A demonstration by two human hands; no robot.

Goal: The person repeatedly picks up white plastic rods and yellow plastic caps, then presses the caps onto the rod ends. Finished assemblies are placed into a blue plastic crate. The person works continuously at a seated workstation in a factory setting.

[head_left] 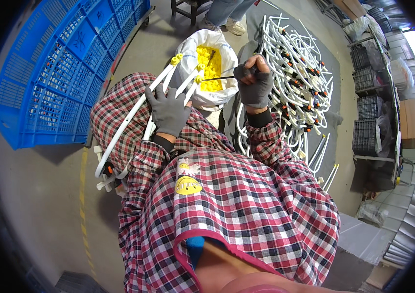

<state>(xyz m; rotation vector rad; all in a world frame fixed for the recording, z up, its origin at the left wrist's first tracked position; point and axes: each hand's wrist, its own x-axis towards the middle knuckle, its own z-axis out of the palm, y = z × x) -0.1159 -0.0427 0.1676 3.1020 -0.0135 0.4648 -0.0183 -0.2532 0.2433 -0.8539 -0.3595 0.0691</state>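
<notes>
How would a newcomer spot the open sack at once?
Start at the blue crates on the upper left and move right toward the heap of white tubes. Between them, beside the gloved right hand, sits the open white sack. Its mouth shows a mass of small, bright yellow pieces, unlike the crates and tubes around it.
</notes>
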